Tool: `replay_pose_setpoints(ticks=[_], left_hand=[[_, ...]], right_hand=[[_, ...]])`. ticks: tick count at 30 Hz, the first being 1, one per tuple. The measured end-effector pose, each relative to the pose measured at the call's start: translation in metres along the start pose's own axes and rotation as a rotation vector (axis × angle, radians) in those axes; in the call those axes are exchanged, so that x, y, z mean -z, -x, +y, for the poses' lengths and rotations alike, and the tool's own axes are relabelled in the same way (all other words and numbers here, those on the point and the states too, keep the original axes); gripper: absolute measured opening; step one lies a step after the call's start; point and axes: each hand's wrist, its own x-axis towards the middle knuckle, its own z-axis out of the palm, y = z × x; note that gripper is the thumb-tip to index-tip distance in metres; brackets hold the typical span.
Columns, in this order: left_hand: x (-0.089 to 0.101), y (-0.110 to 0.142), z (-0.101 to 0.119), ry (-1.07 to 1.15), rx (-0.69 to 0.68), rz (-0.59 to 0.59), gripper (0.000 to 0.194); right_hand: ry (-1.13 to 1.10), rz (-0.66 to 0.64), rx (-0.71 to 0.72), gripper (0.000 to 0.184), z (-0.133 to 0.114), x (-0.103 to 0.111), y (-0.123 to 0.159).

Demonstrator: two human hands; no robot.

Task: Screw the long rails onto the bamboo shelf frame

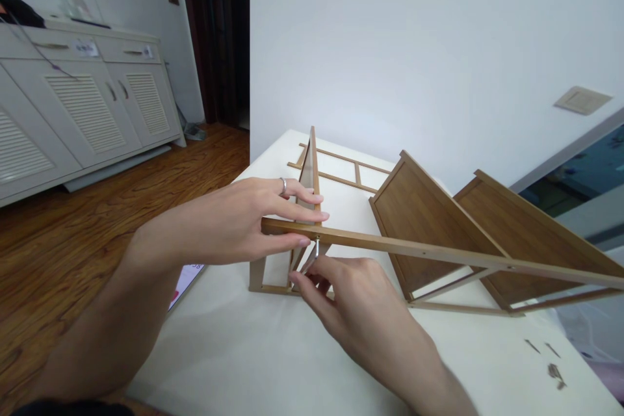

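A wooden shelf frame stands on its side, with its long upper rail (390, 245) running from my left hand toward the right edge. My left hand (229, 221) grips the rail's left end. Its fingers reach over the edge of an upright wooden panel (307, 172), and its thumb presses on the rail's near face. Below the thumb, my right hand (361, 299) pinches a silver hex key (314, 255). The key's short end meets the rail near the panel joint; whether it sits in a screw head is too small to tell.
Two slanted wooden shelf boards (424, 221) join the frame at right. Another ladder-like frame (358, 175) lies at the back by the wall. Several screws (554, 372) lie on the white table (234, 351), front right. A phone-like screen (184, 283) shows partly behind my left forearm.
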Motion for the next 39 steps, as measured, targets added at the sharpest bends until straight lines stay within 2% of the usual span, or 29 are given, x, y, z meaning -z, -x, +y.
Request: replay_pose_setpoints(ticks=[8, 15, 19, 23, 29, 34, 39], left_hand=[[0.002, -0.001, 0.002, -0.014, 0.012, -0.028, 0.031], [0.002, -0.001, 0.002, 0.013, 0.003, -0.019, 0.030], [0.002, 0.000, 0.001, 0.004, 0.011, -0.035, 0.031], [0.001, 0.000, 0.001, 0.012, 0.010, -0.028, 0.031], [0.001, -0.001, 0.002, 0.018, 0.011, -0.022, 0.032], [0.001, -0.001, 0.002, 0.038, 0.011, -0.014, 0.031], [0.001, 0.000, -0.001, 0.033, -0.006, -0.038, 0.031]], right_hand=[[0.153, 0.093, 0.059, 0.051, -0.004, 0.000, -0.003], [0.146, 0.076, 0.048, 0.058, -0.005, 0.000, -0.005], [0.129, 0.023, 0.031, 0.059, -0.005, 0.000, -0.007], [0.027, -0.036, 0.005, 0.059, -0.006, 0.002, -0.008], [-0.291, -0.167, -0.011, 0.054, -0.005, 0.005, -0.014], [-0.447, -0.184, -0.057, 0.064, -0.004, 0.002, -0.016], [-0.649, -0.261, -0.099, 0.071, -0.003, -0.004, -0.019]])
